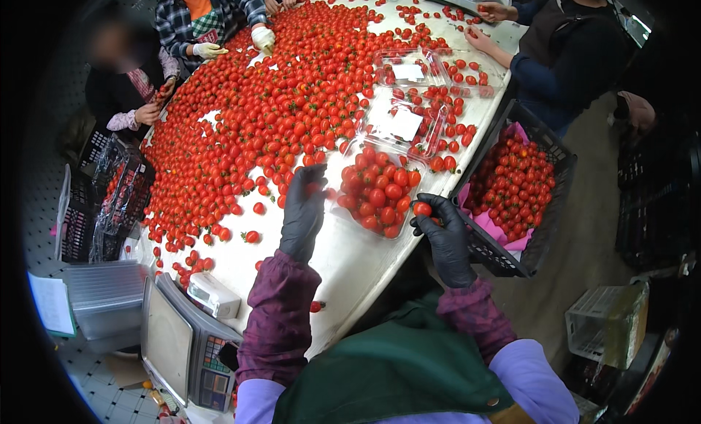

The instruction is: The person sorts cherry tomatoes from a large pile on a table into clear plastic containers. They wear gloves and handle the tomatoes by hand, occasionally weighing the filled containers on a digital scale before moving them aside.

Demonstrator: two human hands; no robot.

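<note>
A clear plastic clamshell container (338, 212) full of cherry tomatoes (376, 198) sits on the white table between my hands, its lid folded back. My right hand (449, 241), in a black glove, pinches a cherry tomato (422, 209) at the container's right side. On the other side, my left hand (301, 216), also black-gloved, holds nothing I can see; its fingers stretch forward, slightly blurred, beside the container. Past the filled container lie more clear plastic parts with white labels (406, 125). A large heap of cherry tomatoes (277, 103) spreads over the table to the left.
A black crate (544, 238) lined with pink holds tomatoes, right of the table. A digital scale (171, 336) and stacked clear containers (106, 285) stand at the lower left. Other people work around the table, including a white-gloved hand (263, 39) over the heap.
</note>
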